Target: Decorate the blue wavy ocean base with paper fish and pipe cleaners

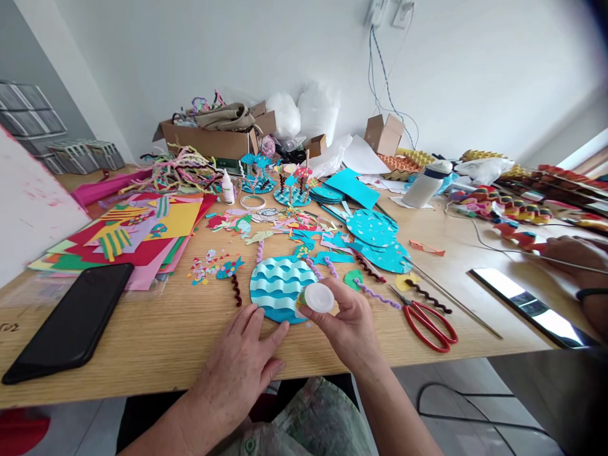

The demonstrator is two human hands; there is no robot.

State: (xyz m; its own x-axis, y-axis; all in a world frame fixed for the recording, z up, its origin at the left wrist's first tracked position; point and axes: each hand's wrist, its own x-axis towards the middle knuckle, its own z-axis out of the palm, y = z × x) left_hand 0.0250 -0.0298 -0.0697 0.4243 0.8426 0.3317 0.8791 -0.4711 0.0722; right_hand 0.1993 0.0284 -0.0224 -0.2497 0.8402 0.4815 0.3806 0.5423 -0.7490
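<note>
In front of me a round blue disc (280, 315) lies on the table, with wavy pale-blue paper strips across it. My left hand (244, 345) rests at its lower edge, fingers spread, fingertips touching it. Pinched in my right hand (349, 323) is a small glue bottle (317, 299), its round white base turned up towards me over the disc's right side. The tip is hidden. Around the disc lie curled pipe cleaners (380, 296), paper fish (230, 268) and paper scraps. Red-handled scissors (430, 323) lie to the right.
A black phone (71, 323) lies left, beside stacked coloured paper (175, 221). Another white bottle (228, 188), finished fish stands (292, 190) and blue discs (375, 229) sit farther back. Another person's hand (577, 256) is at the far right, near a second phone (527, 304).
</note>
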